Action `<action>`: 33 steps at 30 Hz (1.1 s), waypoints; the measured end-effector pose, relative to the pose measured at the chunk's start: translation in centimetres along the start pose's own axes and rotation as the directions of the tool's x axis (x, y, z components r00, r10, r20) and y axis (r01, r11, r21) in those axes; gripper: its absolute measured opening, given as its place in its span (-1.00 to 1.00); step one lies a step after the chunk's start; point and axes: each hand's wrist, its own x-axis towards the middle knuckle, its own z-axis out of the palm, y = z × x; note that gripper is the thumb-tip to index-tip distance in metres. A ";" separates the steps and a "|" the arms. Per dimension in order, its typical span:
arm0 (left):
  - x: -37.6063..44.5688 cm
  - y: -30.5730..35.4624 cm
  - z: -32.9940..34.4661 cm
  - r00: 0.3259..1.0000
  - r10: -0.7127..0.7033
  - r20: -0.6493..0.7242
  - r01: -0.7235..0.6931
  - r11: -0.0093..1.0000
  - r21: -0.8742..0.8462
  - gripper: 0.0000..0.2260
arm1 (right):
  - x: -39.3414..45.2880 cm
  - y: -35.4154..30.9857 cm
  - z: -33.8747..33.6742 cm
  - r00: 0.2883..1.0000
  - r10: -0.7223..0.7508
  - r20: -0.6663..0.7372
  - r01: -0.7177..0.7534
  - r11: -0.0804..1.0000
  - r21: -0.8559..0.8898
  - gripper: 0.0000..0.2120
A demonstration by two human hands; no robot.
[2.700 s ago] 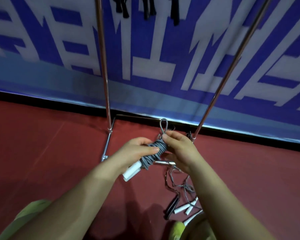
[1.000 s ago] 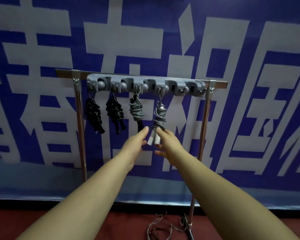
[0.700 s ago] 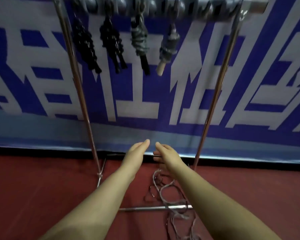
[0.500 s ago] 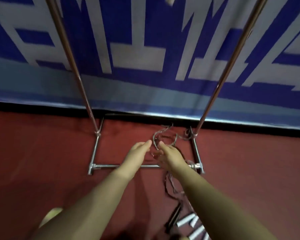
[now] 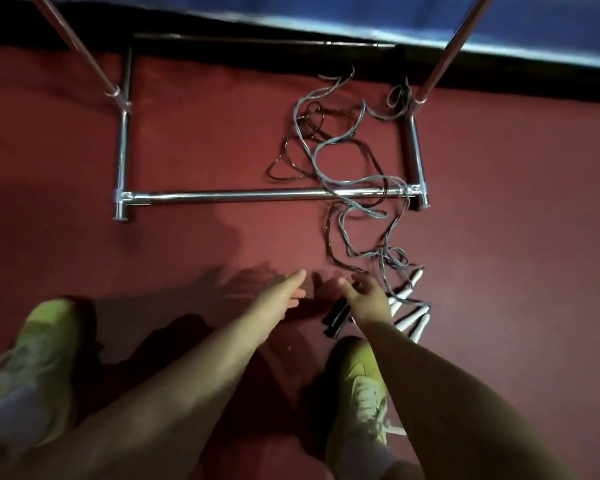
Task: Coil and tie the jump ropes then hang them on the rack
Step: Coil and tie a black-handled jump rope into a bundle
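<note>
Loose jump ropes (image 5: 347, 174) tangled on the floor, draped over the rack base bar (image 5: 236, 196). Cords look thin, limp, light and snag-prone; take the rigid black handles (image 5: 336, 318) first. Left hand (image 5: 278, 296) and right hand (image 5: 368, 299) empty, fingers relaxed, just above the handles

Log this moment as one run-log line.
left hand: open, empty | right hand: open, reaching black handles | loose ropes: tangled on floor
</note>
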 end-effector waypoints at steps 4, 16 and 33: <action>1.5 -1.6 0.0 1.000 -0.013 -0.022 0.013 1.000 -0.010 -0.62 | 3.4 0.0 0.4 0.988 -0.109 -0.112 0.075 0.958 -0.278 -0.48; -0.5 -3.2 -2.6 0.999 -0.035 -0.022 0.034 0.997 -0.071 -0.66 | 1.0 -2.8 1.9 0.971 -0.070 0.227 0.156 0.907 -0.391 -0.76; -19.9 7.1 -8.1 0.889 0.433 0.146 -0.450 0.886 0.112 -0.49 | -21.1 -20.6 -6.4 0.824 -0.342 0.452 0.034 0.826 0.563 -0.86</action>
